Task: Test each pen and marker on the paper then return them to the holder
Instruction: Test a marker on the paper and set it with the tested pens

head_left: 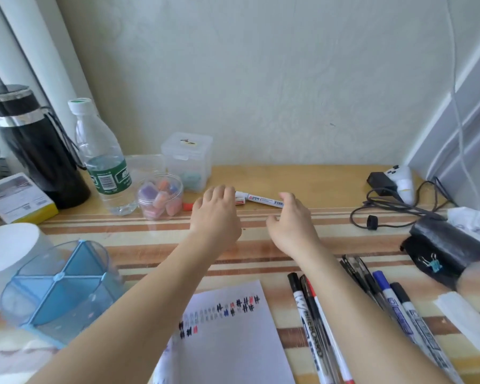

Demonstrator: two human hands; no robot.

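A white marker [262,200] lies crosswise on the far part of the table. My left hand [216,217] hovers over its left end with fingers loosely bent. A second short marker runs under that hand, its red end [187,206] sticking out on the left. My right hand [291,223] reaches to the white marker's right end, thumb held apart from the fingers. Neither hand plainly grips anything. The blue see-through holder [58,286] stands at the near left. The paper [233,350] with rows of black, red and blue marks lies between my forearms. Several pens and markers [312,325] lie to its right.
At the left stand a black flask [36,153], a water bottle [103,164], a jar of erasers [161,199], a clear box [187,159] and a white roll [6,250]. At the right lie a cable [383,214], a white controller [403,180] and a black pouch [444,248].
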